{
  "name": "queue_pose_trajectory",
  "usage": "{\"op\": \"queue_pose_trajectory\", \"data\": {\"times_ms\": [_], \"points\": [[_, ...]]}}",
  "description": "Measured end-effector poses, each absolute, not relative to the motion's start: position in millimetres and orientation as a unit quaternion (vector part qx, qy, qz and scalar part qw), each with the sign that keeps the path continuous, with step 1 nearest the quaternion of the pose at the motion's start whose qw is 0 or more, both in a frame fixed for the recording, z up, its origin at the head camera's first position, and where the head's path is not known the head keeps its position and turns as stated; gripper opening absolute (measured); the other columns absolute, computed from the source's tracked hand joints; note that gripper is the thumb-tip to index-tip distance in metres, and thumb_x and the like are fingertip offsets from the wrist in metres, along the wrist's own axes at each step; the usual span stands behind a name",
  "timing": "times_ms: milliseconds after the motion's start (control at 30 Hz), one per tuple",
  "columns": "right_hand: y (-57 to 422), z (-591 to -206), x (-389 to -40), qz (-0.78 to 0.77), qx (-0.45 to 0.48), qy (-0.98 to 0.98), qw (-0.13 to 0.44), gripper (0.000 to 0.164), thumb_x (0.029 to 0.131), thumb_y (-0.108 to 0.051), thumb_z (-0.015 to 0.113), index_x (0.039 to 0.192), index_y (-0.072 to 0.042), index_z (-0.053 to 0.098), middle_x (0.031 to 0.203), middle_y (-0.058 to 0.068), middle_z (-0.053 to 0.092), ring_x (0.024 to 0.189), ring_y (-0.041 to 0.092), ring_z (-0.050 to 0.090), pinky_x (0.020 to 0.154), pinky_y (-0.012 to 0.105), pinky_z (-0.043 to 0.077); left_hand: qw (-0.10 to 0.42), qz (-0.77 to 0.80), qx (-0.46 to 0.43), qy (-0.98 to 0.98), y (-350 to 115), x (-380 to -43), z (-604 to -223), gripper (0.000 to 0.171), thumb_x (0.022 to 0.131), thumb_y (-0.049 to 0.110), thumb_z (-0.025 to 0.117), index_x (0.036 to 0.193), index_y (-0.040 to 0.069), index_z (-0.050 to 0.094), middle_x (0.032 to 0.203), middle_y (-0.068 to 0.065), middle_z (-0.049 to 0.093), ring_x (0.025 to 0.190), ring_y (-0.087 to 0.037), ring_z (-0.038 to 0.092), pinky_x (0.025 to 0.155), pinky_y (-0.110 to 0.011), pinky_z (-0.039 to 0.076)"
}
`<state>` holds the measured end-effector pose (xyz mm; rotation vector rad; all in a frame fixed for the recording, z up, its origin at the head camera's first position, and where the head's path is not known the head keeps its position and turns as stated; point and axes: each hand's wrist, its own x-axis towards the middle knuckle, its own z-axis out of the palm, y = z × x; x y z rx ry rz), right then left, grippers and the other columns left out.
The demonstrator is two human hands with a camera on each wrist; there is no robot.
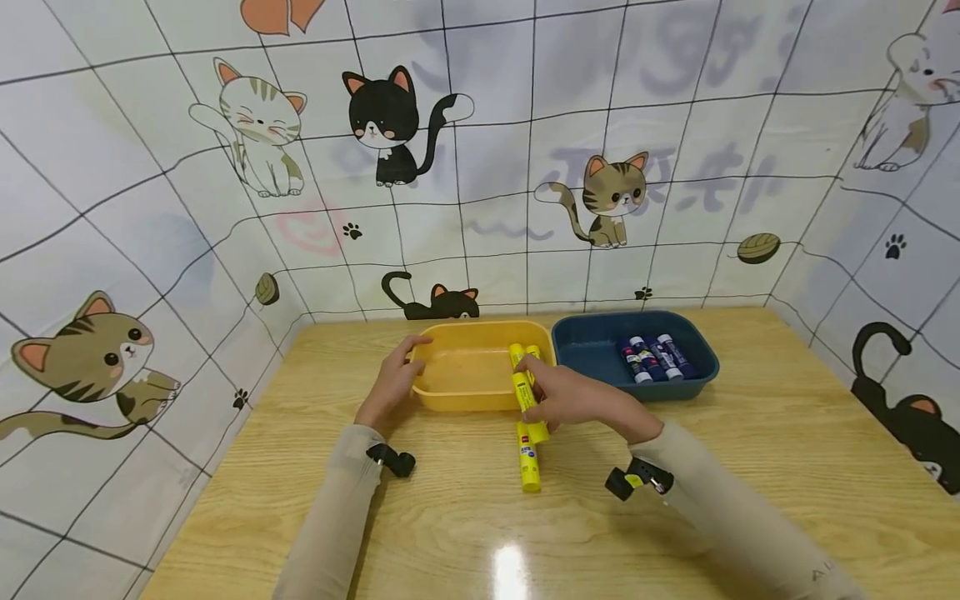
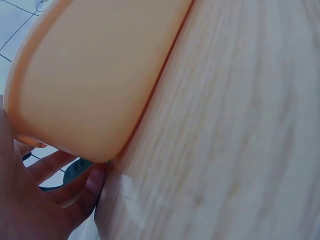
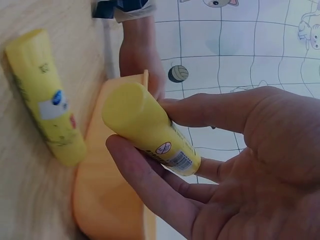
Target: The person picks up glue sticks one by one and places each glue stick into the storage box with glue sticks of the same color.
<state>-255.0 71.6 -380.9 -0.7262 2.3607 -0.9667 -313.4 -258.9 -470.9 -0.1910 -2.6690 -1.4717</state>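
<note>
My left hand [image 1: 392,379] grips the left end of a yellow plastic basket [image 1: 465,402], thumb at its rim. In the left wrist view the fingers curl at the basket's corner. Over the basket's front right side, my right hand [image 1: 577,396] pinches a yellow glue stick [image 3: 150,130] between thumb and fingers, tilted, its broad end facing the right wrist camera. Yellow ends of glue sticks [image 1: 517,353] show just beyond the fingers, partly hidden by the hand. Another yellow glue stick [image 1: 529,468] lies on the table in front of the basket.
Touching or close beside the yellow basket stands a dark blue basket [image 1: 588,329] on the right. Inside it lie several dark blue glue sticks [image 1: 651,358] with white ends. A wall covering with cats and grid lines [image 1: 495,167] rises behind the wooden table [image 1: 450,517].
</note>
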Motion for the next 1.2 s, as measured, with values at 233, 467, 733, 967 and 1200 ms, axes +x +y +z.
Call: {"op": "queue_pose_trajectory", "data": {"times_ms": [233,467,733,967,1200], "points": [[54.8,-357.1,-271.4,-0.315,-0.278,0.875,0.24,0.065,0.094,-0.012,0.073,0.147,-0.011,0.035,0.112,0.018,0.066,0.082,0.02,0.069,0.066,0.031,0.06,0.039,-0.488,-0.065,-0.869,-259.6,-314.1,-472.0,0.048,0.099,0.009,0.047,0.146,0.017,0.054,0.158,-0.013,0.046,0.119,-0.037,0.062,0.083,-0.036,0.053],[42.6,-339.8,-290.0,-0.291,-0.262,0.879,0.273,0.069,0.096,-0.013,0.07,0.152,-0.011,0.029,0.119,0.02,0.061,0.087,0.023,0.07,0.074,0.038,0.063,0.042,-0.485,-0.063,-0.871,-259.5,-315.7,-472.0,0.049,0.098,0.01,0.047,0.146,0.018,0.054,0.159,-0.01,0.047,0.123,-0.038,0.06,0.092,-0.043,0.052],[28.0,-331.8,-311.6,-0.275,-0.253,0.875,0.306,0.074,0.097,-0.011,0.065,0.159,-0.009,0.025,0.13,0.021,0.052,0.092,0.026,0.07,0.081,0.04,0.062,0.046,-0.482,-0.068,-0.872,-260.4,-315.2,-472.1,0.049,0.098,0.009,0.048,0.146,0.016,0.054,0.159,-0.008,0.047,0.133,-0.038,0.052,0.108,-0.055,0.044],[17.8,-329.4,-324.7,-0.249,-0.25,0.873,0.338,0.075,0.097,-0.011,0.063,0.161,-0.01,0.024,0.137,0.021,0.052,0.093,0.027,0.072,0.077,0.036,0.063,0.045,-0.482,-0.068,-0.872,-261.2,-313.6,-473.4,0.049,0.098,0.009,0.048,0.146,0.018,0.054,0.16,-0.008,0.046,0.127,-0.037,0.056,0.102,-0.051,0.047],[10.3,-323.2,-332.0,-0.243,-0.234,0.864,0.374,0.076,0.099,-0.008,0.062,0.162,-0.012,0.021,0.139,0.025,0.055,0.11,0.034,0.071,0.094,0.046,0.059,0.047,-0.485,-0.069,-0.871,-261.2,-313.8,-472.9,0.049,0.099,0.01,0.047,0.146,0.017,0.054,0.16,-0.008,0.045,0.128,-0.038,0.053,0.106,-0.053,0.044]]}}
